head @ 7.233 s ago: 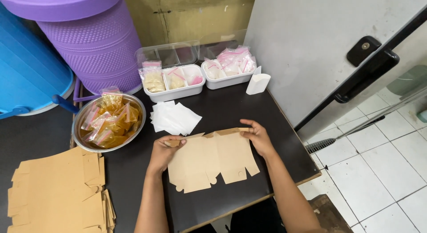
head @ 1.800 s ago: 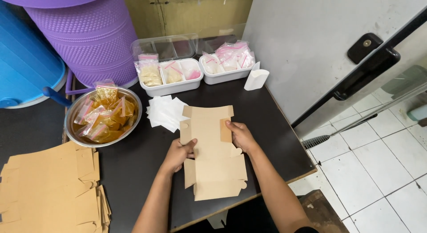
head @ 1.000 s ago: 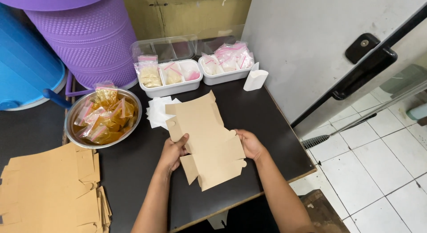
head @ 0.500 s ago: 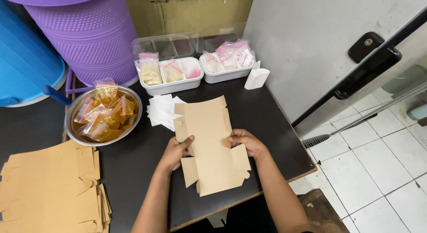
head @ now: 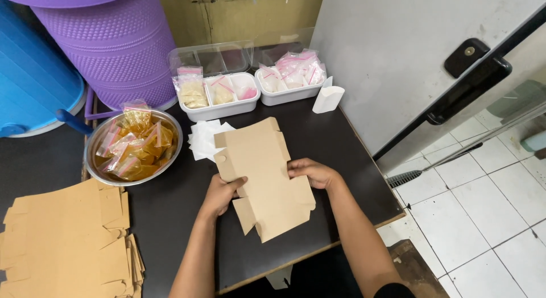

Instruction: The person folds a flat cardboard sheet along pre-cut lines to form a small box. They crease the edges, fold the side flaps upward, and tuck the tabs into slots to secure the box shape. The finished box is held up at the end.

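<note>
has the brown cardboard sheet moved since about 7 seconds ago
Yes. The cardboard sheet, held by both hands, lay wide and flat near the table's front edge; now it runs lengthwise, its far end closer to the white trays.

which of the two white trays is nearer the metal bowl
The left white tray, split into compartments with yellowish and pink packets, sits next to the metal bowl. The right tray, piled with white-and-pink packets, lies farther off.
</note>
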